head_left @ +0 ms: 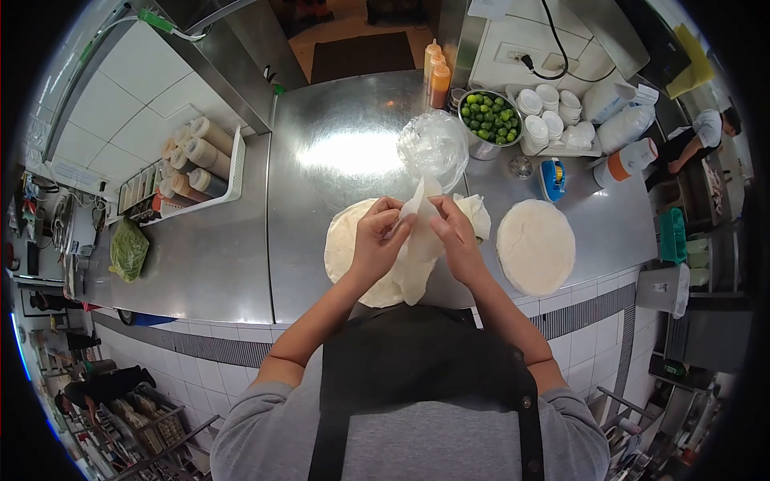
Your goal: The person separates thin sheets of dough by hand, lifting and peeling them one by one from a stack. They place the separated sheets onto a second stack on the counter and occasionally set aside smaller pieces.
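Note:
Between my hands hangs a thin, pale sheet point(419, 260), raised to a peak at its top. My left hand point(380, 240) pinches its left side, and my right hand point(454, 232) pinches it on the right. Under and beside my left hand lies a round, flat cream-coloured stack point(346, 240) on the steel counter. Just behind my right hand is a crumpled pale wrap point(475, 215), partly hidden. A second round stack point(536, 247) lies to the right. Beyond the hands sits a clear crumpled plastic bag point(434, 146).
Behind are a bowl of green limes point(490, 118), sauce bottles point(439, 86), white cups point(541, 112) and a blue tape dispenser point(553, 179). A bottle basket point(237, 164) and a green bag point(129, 249) stand left. People point(707, 132) are visible at the far right and far left.

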Tool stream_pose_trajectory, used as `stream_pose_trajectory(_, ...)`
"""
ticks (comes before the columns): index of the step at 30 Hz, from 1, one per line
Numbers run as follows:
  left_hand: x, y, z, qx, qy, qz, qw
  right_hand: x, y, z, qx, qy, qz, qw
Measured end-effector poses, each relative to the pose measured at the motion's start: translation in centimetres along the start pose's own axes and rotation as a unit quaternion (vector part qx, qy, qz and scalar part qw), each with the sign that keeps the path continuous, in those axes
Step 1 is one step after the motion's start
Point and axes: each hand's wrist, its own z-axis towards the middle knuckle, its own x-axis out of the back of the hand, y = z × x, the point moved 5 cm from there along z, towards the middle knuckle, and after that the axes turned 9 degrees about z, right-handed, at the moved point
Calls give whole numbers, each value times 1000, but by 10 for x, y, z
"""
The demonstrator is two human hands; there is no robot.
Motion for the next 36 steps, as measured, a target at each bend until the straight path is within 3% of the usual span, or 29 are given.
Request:
stream_pose_trajectory(1, -2, 0, 1, -8, -9, 23, 1000, 1, -5, 3, 2, 1, -1, 1000)
stream_pose_trajectory(3, -2, -1, 2, -16, -25, 34, 999, 3, -7, 8, -60, -27, -131, 989)
stream_pose_trajectory(5, 3, -1, 3, -22, -39, 46, 998, 14, 4, 15, -69, -47, -136, 987)
stream_pose_trajectory(7, 16, -3, 4, 0, 17, -4, 1000, 24, 15, 22, -79, -70, -143, 984)
stream_pose_trajectory(10, 28, -14, 6, 35, 68, -42, 996, 29, 18, 25, -89, -17, -94, 991)
stream_pose_trajectory(12, 31, -22, 4, 38, 60, -34, 997, 18, 10, 19, -17, 27, -8, 999)
stream_pose_trajectory(14, 27, -21, 4, 140, 40, -101, 984, 8, 7, 12, -7, 20, -1, 1000)
stream_pose_trajectory(16, 26, -2, 8, 125, 29, -86, 988, 4, 5, 10, 1, 13, 5, 1000)
stream_pose_trajectory(18, 24, 5, 10, 110, 18, -71, 991, -3, -5, 9, 83, -24, -135, 987)
stream_pose_trajectory(20, 21, 7, 13, 87, -26, 75, 993, -14, -11, 7, 66, -43, -127, 989)
stream_pose_trajectory(25, 22, 10, 15, 104, 37, 63, 992, -11, 2, 9, 71, -85, -116, 987)
stream_pose_trajectory(27, 26, 16, 15, -7, 102, 82, 991, -1, 7, 10, 57, -56, -64, 995)
stream_pose_trajectory(28, 29, 11, 16, -6, 102, 82, 991, -1, 8, 9, 56, -56, -64, 995)
stream_pose_trajectory(30, 43, -3, 17, 31, 150, 86, 985, 8, 13, 6, 8, 52, 75, 996)
stream_pose_trajectory(33, 43, -14, 16, 65, 167, 51, 982, 17, 37, 0, -36, 98, 119, 987)
stream_pose_trajectory(35, 41, -14, 16, 66, 169, 40, 983, 20, 44, 2, -67, 49, 76, 994)
stream_pose_trajectory(36, 35, -14, 17, 66, 117, 46, 990, 16, 46, 2, -98, 1, 33, 995)
